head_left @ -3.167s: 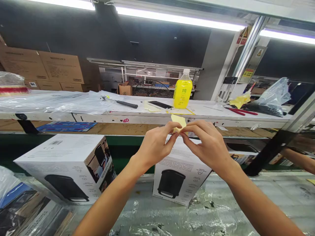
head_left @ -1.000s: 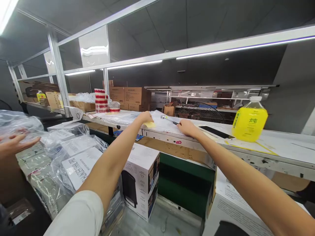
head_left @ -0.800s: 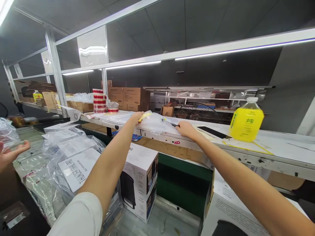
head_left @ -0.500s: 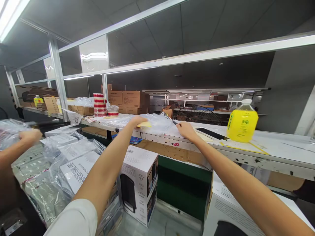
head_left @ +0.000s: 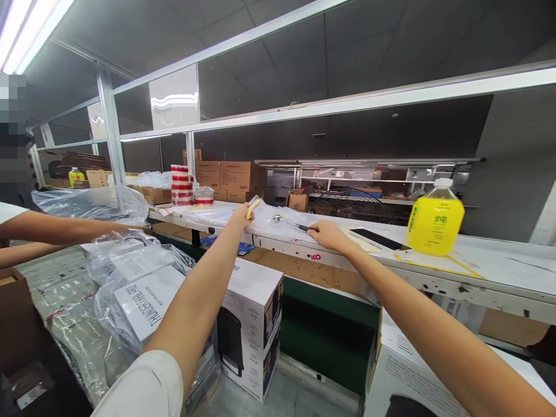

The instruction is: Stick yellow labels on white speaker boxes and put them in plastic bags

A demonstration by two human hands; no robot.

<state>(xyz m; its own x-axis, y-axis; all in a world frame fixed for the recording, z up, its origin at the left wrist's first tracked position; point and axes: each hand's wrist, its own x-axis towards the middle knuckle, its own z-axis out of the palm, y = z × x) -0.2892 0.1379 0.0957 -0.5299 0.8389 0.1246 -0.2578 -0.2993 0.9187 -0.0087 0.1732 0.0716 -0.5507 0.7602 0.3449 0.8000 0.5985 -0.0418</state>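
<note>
My left hand point(head_left: 243, 216) is closed on a small flat yellow piece point(head_left: 253, 208), which sticks up from the fingertips over the white shelf. Its exact kind is unclear. In my right hand point(head_left: 326, 235) is a tool with a black handle and a slim metal shaft point(head_left: 289, 220). That shaft ends in a shiny rounded head, pointing left over clear plastic bags point(head_left: 266, 223) spread on the shelf. A black phone-like slab point(head_left: 377, 238) lies to the right of my right hand.
A jug of yellow liquid point(head_left: 435, 223) stands at the right. Stacked red-and-white tape rolls point(head_left: 181, 186) stand left. Below are white printed boxes point(head_left: 249, 324) and plastic-wrapped boxes point(head_left: 150, 298). Another person's arms point(head_left: 65, 229) reach in from the left, near clear plastic point(head_left: 93, 202).
My left hand has lifted the yellow piece and tilted it upright. The tool's head has lowered toward the bags. At the left, the other person's arms have reached further in over the wrapped boxes.
</note>
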